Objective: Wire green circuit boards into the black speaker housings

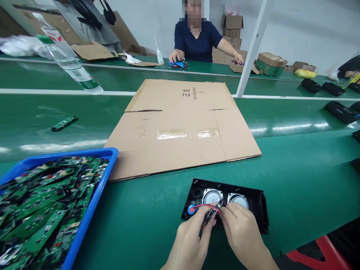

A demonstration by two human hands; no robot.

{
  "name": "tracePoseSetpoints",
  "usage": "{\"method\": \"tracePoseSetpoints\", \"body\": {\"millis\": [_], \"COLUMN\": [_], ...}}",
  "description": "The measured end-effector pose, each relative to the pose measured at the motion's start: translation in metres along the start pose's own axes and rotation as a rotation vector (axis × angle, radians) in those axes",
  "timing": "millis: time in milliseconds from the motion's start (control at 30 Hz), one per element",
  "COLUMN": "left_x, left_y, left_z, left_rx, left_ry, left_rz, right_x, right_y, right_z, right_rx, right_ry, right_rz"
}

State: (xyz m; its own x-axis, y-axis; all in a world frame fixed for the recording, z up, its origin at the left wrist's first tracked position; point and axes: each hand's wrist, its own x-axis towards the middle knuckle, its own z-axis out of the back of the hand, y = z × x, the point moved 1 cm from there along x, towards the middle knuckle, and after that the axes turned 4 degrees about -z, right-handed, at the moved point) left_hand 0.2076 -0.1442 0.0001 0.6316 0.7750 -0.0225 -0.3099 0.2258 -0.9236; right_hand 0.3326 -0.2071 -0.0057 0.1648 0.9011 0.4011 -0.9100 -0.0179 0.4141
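Note:
A black speaker housing (259,210) lies open side up on the green bench, with two round silver speakers (212,196) set into it. Above its near edge, my left hand (192,234) is closed, pinching a small circuit board (211,215) between thumb and fingers. A red wire (204,205) arcs from a blue and red round part (192,209) at the housing's left end towards my fingertips. My right hand (244,225) is also closed, its fingertips together at the wire's end beside the board. The exact grip there is partly hidden.
At left stands a blue tray (112,154) piled with green circuit boards. A flattened cardboard box (180,146) covers the bench ahead. One loose board (64,123) and a tilted water bottle (73,67) are farther left. Black cases (340,111) sit right. A person (197,41) works opposite.

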Motion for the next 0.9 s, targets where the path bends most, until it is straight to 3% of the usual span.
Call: {"method": "tracePoseSetpoints", "body": {"millis": [200,300,567,667,800,900], "left_x": [0.005,0.006,0.013,0.013,0.007,0.002], "left_y": [-0.003,-0.004,-0.007,-0.006,-0.003,-0.003], "left_z": [0.005,0.006,0.007,0.006,0.003,0.002], "left_rx": [-0.140,-0.138,-0.147,-0.099,-0.040,-0.010], "left_ry": [0.087,0.086,0.055,0.062,0.024,-0.020], "left_rz": [0.030,-0.007,-0.069,-0.089,-0.089,-0.068], "right_x": [0.003,0.004,0.002,0.002,0.000,-0.005], "right_y": [-0.006,-0.006,0.000,0.000,-0.010,-0.022], "right_z": [0.008,0.009,0.001,0.001,0.022,0.047], "right_rx": [0.130,0.127,0.084,0.126,0.184,-0.021], "right_ry": [0.052,0.092,-0.024,-0.005,0.076,0.057], "right_rz": [-0.136,-0.111,-0.117,-0.143,-0.273,-0.335]}}
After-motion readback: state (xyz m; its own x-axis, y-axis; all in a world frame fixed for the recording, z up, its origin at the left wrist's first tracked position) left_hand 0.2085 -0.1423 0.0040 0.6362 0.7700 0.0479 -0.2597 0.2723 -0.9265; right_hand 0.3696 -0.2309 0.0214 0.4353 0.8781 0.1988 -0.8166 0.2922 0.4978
